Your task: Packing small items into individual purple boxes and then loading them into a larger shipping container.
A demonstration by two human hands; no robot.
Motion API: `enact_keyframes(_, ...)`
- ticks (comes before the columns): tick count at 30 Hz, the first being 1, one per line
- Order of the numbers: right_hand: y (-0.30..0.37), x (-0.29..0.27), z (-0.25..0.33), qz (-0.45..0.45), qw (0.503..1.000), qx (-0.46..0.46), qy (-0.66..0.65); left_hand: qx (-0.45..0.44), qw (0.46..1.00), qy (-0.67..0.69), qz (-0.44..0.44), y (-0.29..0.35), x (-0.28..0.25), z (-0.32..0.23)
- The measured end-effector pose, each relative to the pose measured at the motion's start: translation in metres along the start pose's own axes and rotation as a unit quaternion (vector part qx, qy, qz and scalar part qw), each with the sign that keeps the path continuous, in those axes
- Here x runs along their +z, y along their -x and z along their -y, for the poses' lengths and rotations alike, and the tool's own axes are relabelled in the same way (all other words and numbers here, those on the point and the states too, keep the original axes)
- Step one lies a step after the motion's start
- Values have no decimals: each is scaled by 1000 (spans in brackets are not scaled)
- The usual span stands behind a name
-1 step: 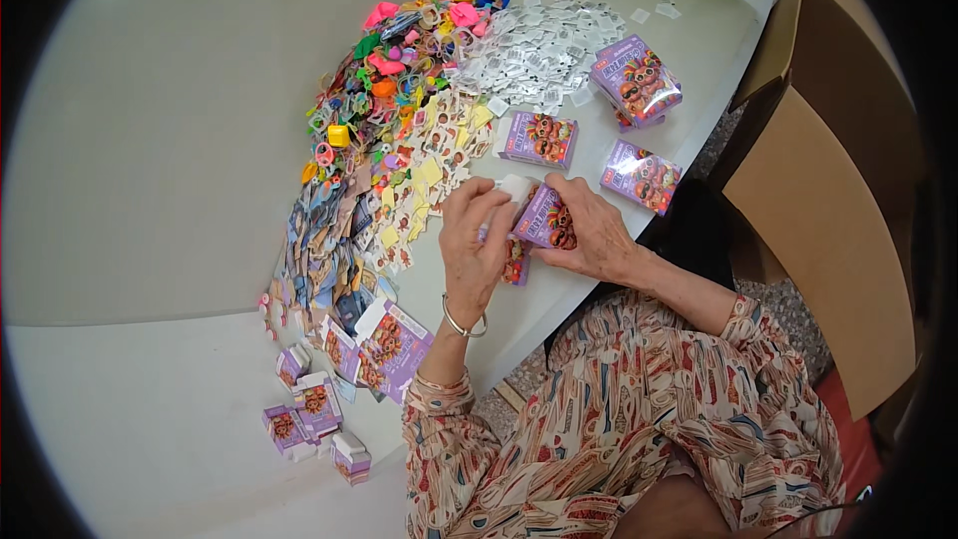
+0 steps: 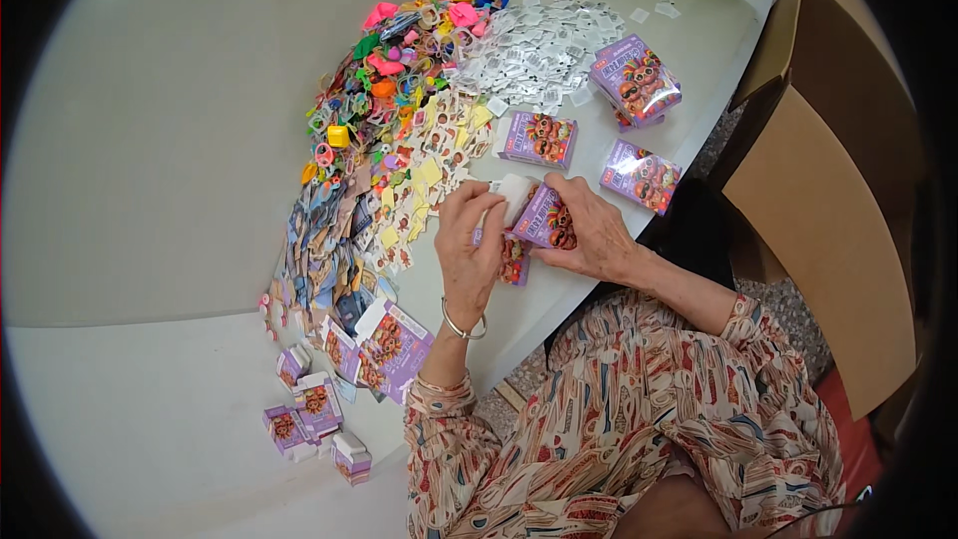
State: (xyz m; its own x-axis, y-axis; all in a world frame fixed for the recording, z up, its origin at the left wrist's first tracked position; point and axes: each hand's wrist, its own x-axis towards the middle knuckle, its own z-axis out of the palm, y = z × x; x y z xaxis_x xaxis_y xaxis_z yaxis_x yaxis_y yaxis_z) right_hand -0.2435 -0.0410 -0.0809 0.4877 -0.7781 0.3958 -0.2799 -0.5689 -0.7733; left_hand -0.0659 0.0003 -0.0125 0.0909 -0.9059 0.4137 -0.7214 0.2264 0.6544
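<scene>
My right hand grips a small purple cardboard box printed with colourful cartoon figures, thumb on the near side and fingers over the top. The white flap at its left end stands open. At that end, my left hand has its fingers curled beside the flap, thumb below; whether anything small is between the fingertips is hidden. Partly under the held box, another purple box lies on the table. Just beyond my hands is a similar box with its white end flap out.
A long heap of colourful small toys curves along the left, beside pale printed cards and white packets. Purple boxes lie to the right; several more sit at lower left. An open carton stands beyond the table edge.
My left fingers have shifted slightly left, away from the flap, so more of its white surface shows. The right hand and box have barely moved.
</scene>
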Motion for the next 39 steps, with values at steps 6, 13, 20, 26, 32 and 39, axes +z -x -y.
enact_keyframes(6, -2, -7, 4, 25, 999, 17, -23, -273, 890, 364, -29, 26, 6, -7)
enact_keyframes(13, -4, -11, 3, 5, 998, 31, -61, -396, 755, 516, 84, 17, 8, 1)
enact_keyframes(20, -5, -20, -3, 62, 996, -16, -62, -463, 686, 529, 188, 13, 12, 8)
enact_keyframes(26, -9, -31, 4, 91, 995, -39, -23, -416, 771, 455, 164, 24, 18, -8)
enact_keyframes(32, -9, -33, 7, 101, 995, -12, -15, -128, 977, 138, 101, 41, 29, -29)
enact_keyframes(39, 0, -27, 7, 92, 995, -32, 30, -335, 893, 280, 112, 31, 22, -31)
